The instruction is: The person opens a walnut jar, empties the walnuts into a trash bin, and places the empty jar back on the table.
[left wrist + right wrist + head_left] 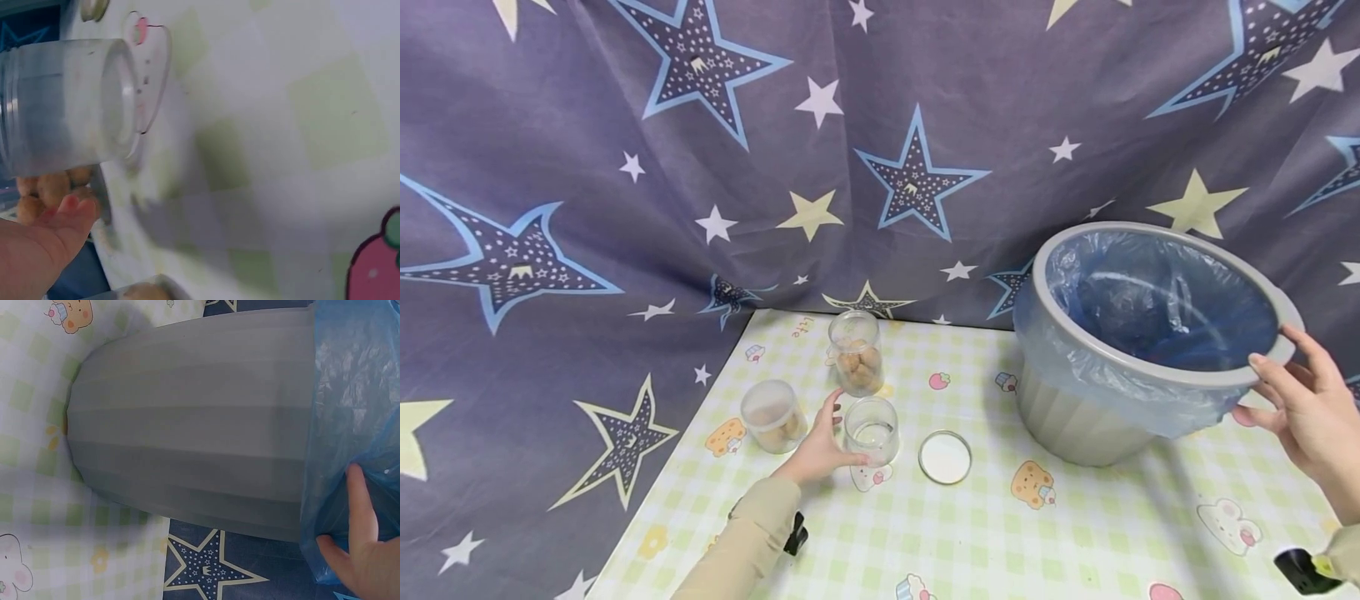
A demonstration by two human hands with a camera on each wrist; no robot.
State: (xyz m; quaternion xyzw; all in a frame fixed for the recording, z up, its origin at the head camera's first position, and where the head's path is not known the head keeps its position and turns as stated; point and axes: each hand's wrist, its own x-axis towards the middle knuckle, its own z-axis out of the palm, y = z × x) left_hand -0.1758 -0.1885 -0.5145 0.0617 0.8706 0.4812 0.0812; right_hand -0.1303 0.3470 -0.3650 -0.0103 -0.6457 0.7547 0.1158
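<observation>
A clear jar (871, 433), lidless, stands on the table with nothing visible in it. My left hand (822, 450) is spread at its left side, thumb near its base and fingers by its far side; in the left wrist view the fingertips (78, 212) lie just beside the jar (69, 106). At the right, my right hand (1303, 408) grips the rim of a grey trash bin (1075, 417) lined with a blue plastic bag (1180, 292). Two of its fingers (361, 506) press into the bag's overhang in the right wrist view.
Behind the jar stands another clear jar (856, 333) holding brown, round, walnut-like pieces. A frosted-looking jar (772, 414) with brown contents is at the left. A round white lid (945, 457) lies on the checked tablecloth (970, 542). A star-patterned curtain (925, 275) hangs behind.
</observation>
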